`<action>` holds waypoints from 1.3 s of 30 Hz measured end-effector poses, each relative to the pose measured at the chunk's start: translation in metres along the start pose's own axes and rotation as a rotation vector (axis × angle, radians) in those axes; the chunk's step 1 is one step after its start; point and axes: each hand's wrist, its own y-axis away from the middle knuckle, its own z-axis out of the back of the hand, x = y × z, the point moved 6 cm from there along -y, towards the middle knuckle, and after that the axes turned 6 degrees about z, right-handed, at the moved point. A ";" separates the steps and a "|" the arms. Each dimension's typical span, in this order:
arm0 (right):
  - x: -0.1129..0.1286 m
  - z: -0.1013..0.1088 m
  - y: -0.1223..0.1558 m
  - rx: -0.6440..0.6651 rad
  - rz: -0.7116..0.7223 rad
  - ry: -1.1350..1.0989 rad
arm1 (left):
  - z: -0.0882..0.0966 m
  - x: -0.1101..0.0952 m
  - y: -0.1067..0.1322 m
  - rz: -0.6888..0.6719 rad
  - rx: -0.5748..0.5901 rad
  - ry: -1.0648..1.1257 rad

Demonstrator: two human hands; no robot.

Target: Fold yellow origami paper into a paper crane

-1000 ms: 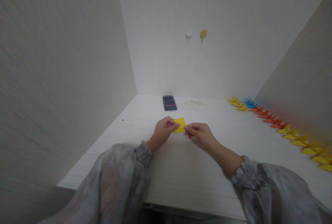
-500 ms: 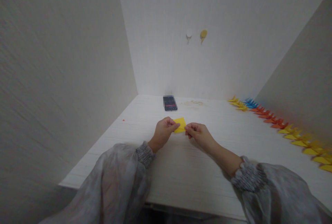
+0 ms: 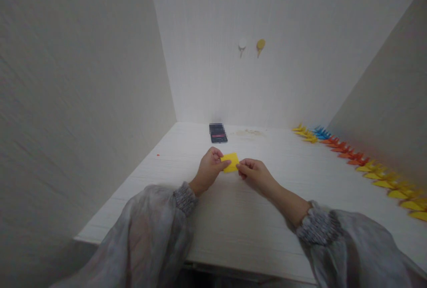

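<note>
A small folded piece of yellow paper is held just above the white desk, between both hands. My left hand pinches its left edge with thumb and curled fingers. My right hand pinches the right lower corner, fingers closed. Grey gauzy sleeves cover both forearms.
A dark phone lies at the back of the desk. A row of folded paper cranes, yellow, blue and orange, runs along the right wall. Two hooks hang on the back wall. Walls close in the desk on the left, back and right.
The hands and paper stay in nearly the same place. My left thumb has shifted slightly higher on the paper's left edge, and the paper sits a touch lower.
</note>
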 end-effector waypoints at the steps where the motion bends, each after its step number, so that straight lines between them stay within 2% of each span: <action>1: -0.001 -0.001 0.000 0.006 -0.015 -0.032 | -0.001 -0.001 0.001 -0.010 0.008 -0.008; 5: 0.000 -0.004 0.002 0.024 -0.071 -0.033 | -0.005 0.000 0.002 -0.041 0.051 -0.063; 9: -0.001 -0.003 0.003 0.044 -0.083 0.028 | -0.005 0.006 0.002 -0.017 0.096 -0.105; 14: -0.005 -0.002 0.002 0.060 -0.096 0.118 | -0.002 0.008 0.001 0.005 0.053 -0.213; 18: -0.006 -0.003 0.001 0.088 -0.096 -0.006 | -0.002 0.005 0.002 0.027 0.029 -0.136; 24: -0.001 -0.004 0.002 0.179 -0.093 -0.221 | -0.003 0.007 0.000 0.080 0.070 0.046; 28: -0.001 -0.001 0.003 0.208 -0.062 -0.230 | 0.001 0.009 -0.001 0.092 0.052 0.087; 34: -0.009 0.011 0.004 0.113 -0.049 -0.221 | 0.019 0.010 -0.005 0.040 -0.062 0.032; 39: -0.002 -0.001 0.005 0.133 -0.087 -0.191 | 0.006 0.005 -0.001 0.045 0.036 -0.018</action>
